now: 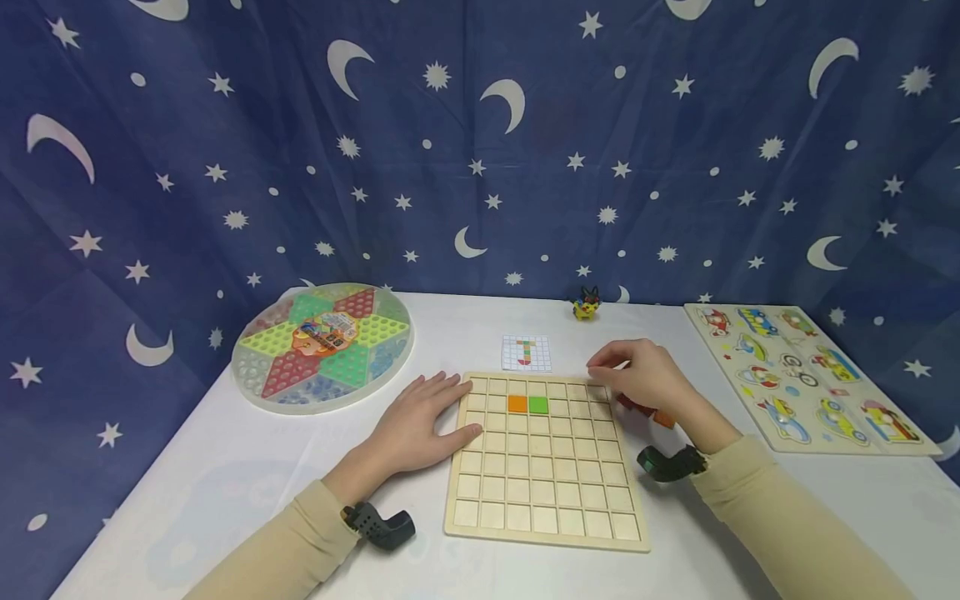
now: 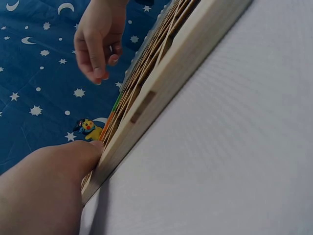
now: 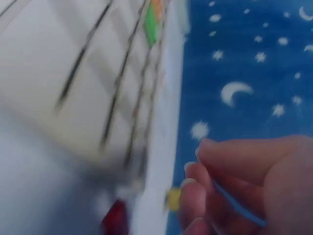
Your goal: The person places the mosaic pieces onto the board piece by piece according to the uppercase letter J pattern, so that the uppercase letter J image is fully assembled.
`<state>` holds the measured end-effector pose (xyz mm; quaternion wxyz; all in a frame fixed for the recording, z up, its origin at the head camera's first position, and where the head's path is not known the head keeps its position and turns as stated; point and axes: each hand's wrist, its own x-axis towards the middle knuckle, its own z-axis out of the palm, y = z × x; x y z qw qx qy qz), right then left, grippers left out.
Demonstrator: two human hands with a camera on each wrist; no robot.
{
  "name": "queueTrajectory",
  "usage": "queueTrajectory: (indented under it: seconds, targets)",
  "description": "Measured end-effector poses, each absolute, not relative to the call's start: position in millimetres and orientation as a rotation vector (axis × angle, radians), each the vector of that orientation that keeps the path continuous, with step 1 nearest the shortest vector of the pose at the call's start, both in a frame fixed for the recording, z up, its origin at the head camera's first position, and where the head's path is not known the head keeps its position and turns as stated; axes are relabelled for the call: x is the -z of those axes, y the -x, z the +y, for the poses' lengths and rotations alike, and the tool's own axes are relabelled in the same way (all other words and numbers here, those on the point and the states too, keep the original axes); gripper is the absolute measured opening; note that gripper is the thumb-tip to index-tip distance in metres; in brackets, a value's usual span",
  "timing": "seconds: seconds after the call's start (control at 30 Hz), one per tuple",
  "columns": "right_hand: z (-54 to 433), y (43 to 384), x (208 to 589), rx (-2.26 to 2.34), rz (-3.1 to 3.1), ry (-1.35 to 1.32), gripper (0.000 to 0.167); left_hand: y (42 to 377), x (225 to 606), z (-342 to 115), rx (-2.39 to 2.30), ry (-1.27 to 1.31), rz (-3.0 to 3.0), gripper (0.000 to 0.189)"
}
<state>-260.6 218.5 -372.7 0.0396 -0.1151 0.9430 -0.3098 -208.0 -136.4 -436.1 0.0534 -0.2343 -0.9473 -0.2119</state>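
Observation:
A wooden grid board [image 1: 551,539] lies in front of me, with an orange tile [image 1: 517,404] and a green tile [image 1: 538,405] side by side in its second row. My left hand [image 1: 420,425] rests at the board's left edge, fingers extended and thumb over the rim. Above the far right corner is my right hand [image 1: 647,377], its fingers loosely bent; the right wrist view shows nothing between thumb and fingertips. Red pieces [image 1: 634,406] and an orange-brown piece [image 1: 663,419] lie right of the board, partly hidden beneath the right hand and wrist.
Behind the board lies a small grid card [image 1: 527,353] with a coloured J-shaped pattern. A round Chinese checkers board [image 1: 322,348] is at the left, a picture puzzle board [image 1: 806,379] at the right. A small yellow figure [image 1: 586,305] stands near the back edge.

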Motion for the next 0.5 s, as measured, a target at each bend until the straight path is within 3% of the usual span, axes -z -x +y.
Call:
queueTrajectory:
  seconds: [0.3,0.5]
  targets:
    - [269,266,385,0.872,2.959,0.197,0.024,207,435,-136,0.669,0.704,-2.879,0.071]
    - [290,267,387,0.826,2.952,0.114,0.041,207,435,-136,0.672,0.702,-2.881,0.071]
